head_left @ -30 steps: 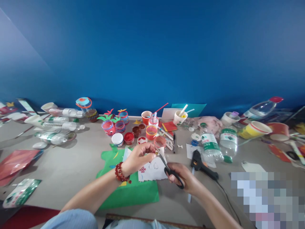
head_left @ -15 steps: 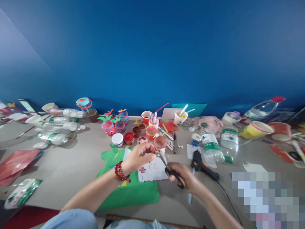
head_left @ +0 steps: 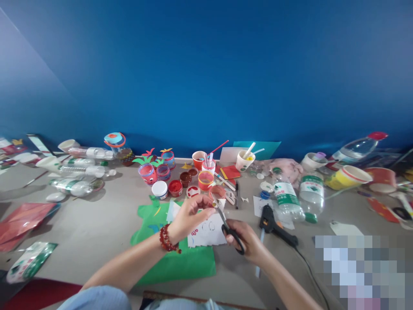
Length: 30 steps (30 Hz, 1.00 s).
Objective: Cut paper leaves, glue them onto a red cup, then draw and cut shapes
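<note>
My right hand (head_left: 247, 237) grips a pair of scissors (head_left: 234, 239) by its black handles, the blades pointing up and to the left. Close to the blade tips, my left hand (head_left: 193, 215) is closed in a pinch; whatever is between its fingertips is too small to make out. Beneath both hands lies a white sheet of paper (head_left: 206, 237) with drawn circles and a red pattern. That sheet rests on a piece of green felt or paper (head_left: 180, 267). Just beyond the fingers stands an orange-pink ring cut from a cup or bottle (head_left: 218, 192).
Paint jars (head_left: 175, 188) and small decorated cups (head_left: 147, 174) stand behind the hands. A black glue gun (head_left: 274, 224) with a cord lies at right, near clear plastic bottles (head_left: 285, 196). More bottles (head_left: 75, 186) and red sheets (head_left: 26, 219) lie at left. A blue wall (head_left: 206, 86) rises behind.
The scissors and my right hand have shifted slightly left, and their handles have turned a little more upright. My left hand has moved slightly right, still pinched.
</note>
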{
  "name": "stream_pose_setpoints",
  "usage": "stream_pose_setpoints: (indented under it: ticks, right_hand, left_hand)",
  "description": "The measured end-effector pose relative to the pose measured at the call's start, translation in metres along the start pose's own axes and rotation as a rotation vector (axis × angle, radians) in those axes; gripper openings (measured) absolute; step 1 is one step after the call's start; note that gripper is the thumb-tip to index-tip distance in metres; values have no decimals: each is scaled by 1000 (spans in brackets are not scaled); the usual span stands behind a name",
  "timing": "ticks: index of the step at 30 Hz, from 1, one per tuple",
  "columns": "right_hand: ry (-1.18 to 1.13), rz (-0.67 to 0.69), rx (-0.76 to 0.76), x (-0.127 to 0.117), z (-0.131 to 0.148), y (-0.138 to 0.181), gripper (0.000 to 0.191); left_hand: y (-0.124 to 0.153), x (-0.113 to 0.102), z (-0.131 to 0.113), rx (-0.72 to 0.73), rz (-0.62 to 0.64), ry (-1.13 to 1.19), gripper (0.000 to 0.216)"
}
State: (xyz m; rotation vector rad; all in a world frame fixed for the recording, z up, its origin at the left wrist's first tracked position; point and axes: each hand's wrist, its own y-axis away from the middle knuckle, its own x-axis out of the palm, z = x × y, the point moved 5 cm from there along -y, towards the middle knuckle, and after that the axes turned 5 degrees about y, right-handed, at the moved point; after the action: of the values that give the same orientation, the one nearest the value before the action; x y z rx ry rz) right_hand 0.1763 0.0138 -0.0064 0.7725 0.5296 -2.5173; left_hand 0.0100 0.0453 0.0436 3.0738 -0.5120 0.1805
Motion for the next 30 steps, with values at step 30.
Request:
stream_pose_setpoints:
  ticks: [30]
  right_hand:
    - [-65, 11, 50, 4, 16, 2, 58]
  left_hand:
    - [6, 7, 4, -2, -76, 126, 14]
